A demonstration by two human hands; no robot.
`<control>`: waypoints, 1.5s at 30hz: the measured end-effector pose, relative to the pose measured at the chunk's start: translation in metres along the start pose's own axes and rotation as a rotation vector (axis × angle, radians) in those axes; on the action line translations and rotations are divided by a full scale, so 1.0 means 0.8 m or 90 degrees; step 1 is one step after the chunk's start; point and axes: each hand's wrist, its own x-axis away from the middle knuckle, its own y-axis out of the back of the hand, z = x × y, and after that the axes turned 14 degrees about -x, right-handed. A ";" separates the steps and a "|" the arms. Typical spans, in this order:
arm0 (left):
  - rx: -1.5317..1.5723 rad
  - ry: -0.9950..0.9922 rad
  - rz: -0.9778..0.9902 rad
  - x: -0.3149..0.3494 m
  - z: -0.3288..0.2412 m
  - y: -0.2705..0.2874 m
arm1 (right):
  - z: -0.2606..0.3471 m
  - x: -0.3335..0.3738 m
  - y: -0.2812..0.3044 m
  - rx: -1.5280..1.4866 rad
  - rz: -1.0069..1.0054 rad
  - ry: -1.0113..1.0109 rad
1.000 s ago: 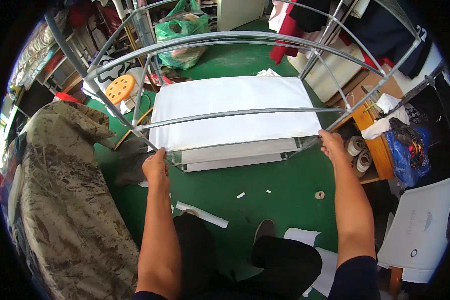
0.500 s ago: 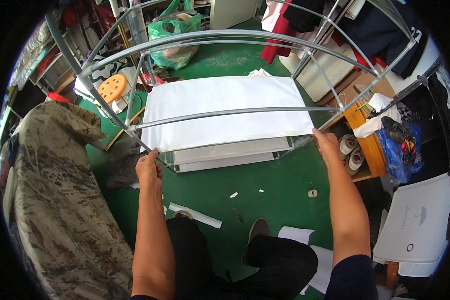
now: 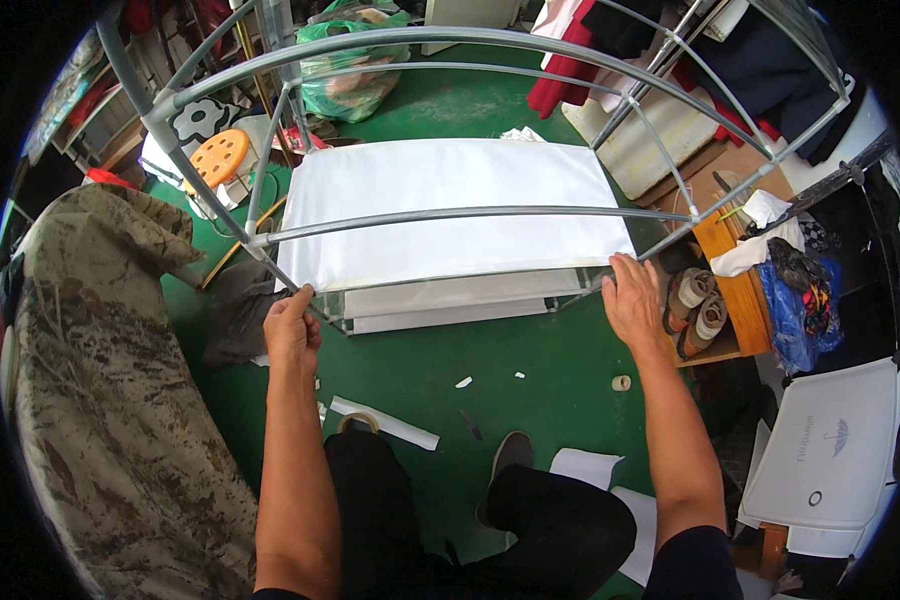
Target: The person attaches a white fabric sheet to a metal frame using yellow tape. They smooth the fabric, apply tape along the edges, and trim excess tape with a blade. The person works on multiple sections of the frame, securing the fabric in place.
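Observation:
A grey metal tube frame [image 3: 450,212] stands in front of me, with tiers of white sheet laid across it. The top white sheet [image 3: 450,178] is stretched flat between the side tubes, and lower white panels [image 3: 450,308] show beneath its near edge. My left hand [image 3: 290,330] is closed at the sheet's near left corner, pinching it against the tube. At the near right corner, my right hand [image 3: 632,302] has its fingers extended and apart, the fingertips at the sheet's edge.
A camouflage-covered bulky object [image 3: 110,400] rises at left. To the right are a wooden shelf [image 3: 745,290] with shoes and a white panel [image 3: 820,450]. An orange stool [image 3: 217,158] stands back left. Paper scraps and a tape roll [image 3: 358,424] lie on the green floor [image 3: 420,380].
My right hand has loosened from the near right corner, its fingers spreading. My left hand keeps its pinch at the left corner. The view has shifted slightly.

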 end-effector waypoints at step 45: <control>0.086 -0.032 0.065 -0.001 0.008 0.032 | 0.336 -0.057 -0.093 -0.206 0.022 0.332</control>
